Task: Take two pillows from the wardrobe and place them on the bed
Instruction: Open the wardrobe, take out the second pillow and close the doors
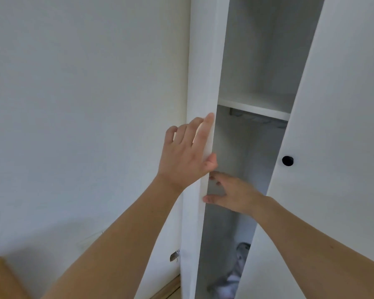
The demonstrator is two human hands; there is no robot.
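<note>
White walls frame a white wardrobe (255, 61) standing partly open, with crumpled grey-and-white fabric, possibly pillows (231, 277), low inside at its bottom. Left hand (186, 156) lies flat and open on the left door (203, 61), thumb hooked around its edge. Right hand (231, 195) reaches inside, fingers spread, holding nothing. The right door (337, 126) carries a black knob (287, 161).

No readable text or labels anywhere

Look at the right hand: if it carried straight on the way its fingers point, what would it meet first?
The right hand points left at the edge of the open left wardrobe door; its fingertips look already at that edge, though depth is unclear.
</note>
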